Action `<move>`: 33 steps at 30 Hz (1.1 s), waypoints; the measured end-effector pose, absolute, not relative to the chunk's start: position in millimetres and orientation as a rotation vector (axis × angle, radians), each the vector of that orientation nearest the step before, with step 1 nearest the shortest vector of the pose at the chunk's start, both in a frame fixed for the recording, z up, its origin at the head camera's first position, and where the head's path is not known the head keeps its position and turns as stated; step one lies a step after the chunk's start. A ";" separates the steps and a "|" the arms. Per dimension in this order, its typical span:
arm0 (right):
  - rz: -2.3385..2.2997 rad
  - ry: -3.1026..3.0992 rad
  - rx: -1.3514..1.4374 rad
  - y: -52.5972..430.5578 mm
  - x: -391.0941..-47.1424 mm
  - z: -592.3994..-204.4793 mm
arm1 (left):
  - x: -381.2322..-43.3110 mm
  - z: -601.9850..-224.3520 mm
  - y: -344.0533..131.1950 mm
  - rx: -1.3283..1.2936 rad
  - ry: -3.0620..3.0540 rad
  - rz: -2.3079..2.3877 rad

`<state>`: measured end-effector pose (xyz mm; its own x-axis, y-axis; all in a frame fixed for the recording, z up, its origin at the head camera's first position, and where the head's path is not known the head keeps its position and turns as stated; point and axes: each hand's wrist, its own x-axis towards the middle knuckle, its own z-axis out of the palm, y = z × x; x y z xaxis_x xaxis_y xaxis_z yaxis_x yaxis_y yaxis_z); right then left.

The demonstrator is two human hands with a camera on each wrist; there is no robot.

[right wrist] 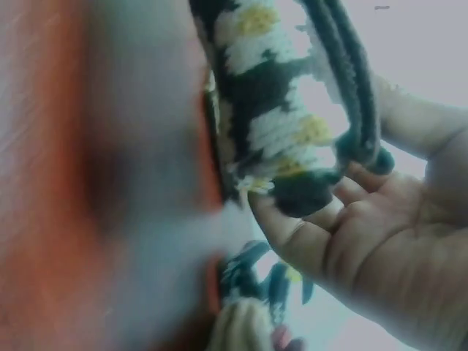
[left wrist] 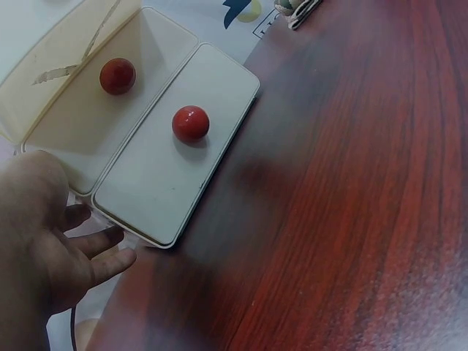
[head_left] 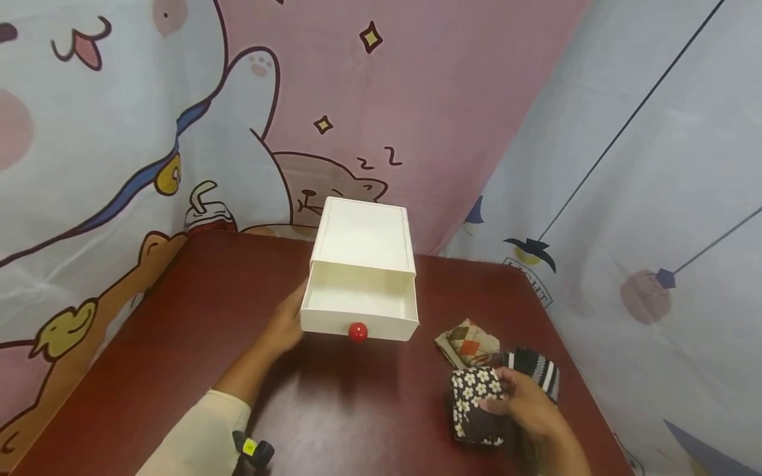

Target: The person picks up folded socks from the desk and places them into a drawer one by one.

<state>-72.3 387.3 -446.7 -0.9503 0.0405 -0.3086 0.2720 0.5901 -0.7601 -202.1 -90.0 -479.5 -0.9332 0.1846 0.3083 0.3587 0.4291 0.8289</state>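
Here's the right hand (head_left: pixel 526 404), lower right of the head view, with the floral bundle (head_left: pixel 475 404) firmly pinched! The thumb lies across the dark cloth with its pale flowers, and the bundle sits just left of the palm. The right wrist view backs that up: flowers at the top middle, palm at the right, fingers tucked beneath. Whether the cloth touches the table (head_left: pixel 196 317) I can't tell.

Now over to the left hand (head_left: pixel 288 324), well apart from its partner, left of centre, against the left side of the white drawer unit (head_left: pixel 364 235). Its fingers show loosely extended at the lower left of the left wrist view, gripping nothing visible; the tips are partly hidden.

And the unit itself, mid-frame between the two hands! Its upper drawer (head_left: pixel 357 294) stands pulled out, bare inside, the upper knob (head_left: pixel 358 332) glowing red on its front. The left wrist view adds a closed lower drawer (left wrist: pixel 175 161) with a red lower knob (left wrist: pixel 191 123).

So the floral bundle is outside the drawer, down and to the right of it. Just above, the argyle bundle (head_left: pixel 473 340); behind the right hand, the striped bundle (head_left: pixel 536 367), partly covered.
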 end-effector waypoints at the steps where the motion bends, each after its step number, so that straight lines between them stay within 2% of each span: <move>1: -1.331 2.546 0.255 385.9 -72.3 -443.5 | -201.5 -479.3 -90.1 -0.483 -2.506 -1.521; 6: -1.580 2.429 0.201 375.1 -74.4 -421.8 | -202.0 -476.8 -89.3 -0.495 -2.472 -1.521; 12: -1.697 2.378 0.320 357.2 -82.7 -392.0 | -203.4 -475.3 -89.9 -0.467 -2.512 -1.536; 25: -1.905 2.402 -0.041 317.0 -116.2 -330.0 | -203.8 -478.7 -93.0 -0.451 -2.541 -1.514; 33: -1.921 2.286 -0.138 281.4 -138.0 -295.8 | -203.9 -479.2 -92.1 -0.435 -2.567 -1.535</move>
<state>-138.0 281.4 -295.8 -0.9842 -0.1673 -0.0571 0.0274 0.1746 -0.9843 -203.9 -92.1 -479.2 -0.9515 0.1835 0.2468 0.3043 0.4448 0.8423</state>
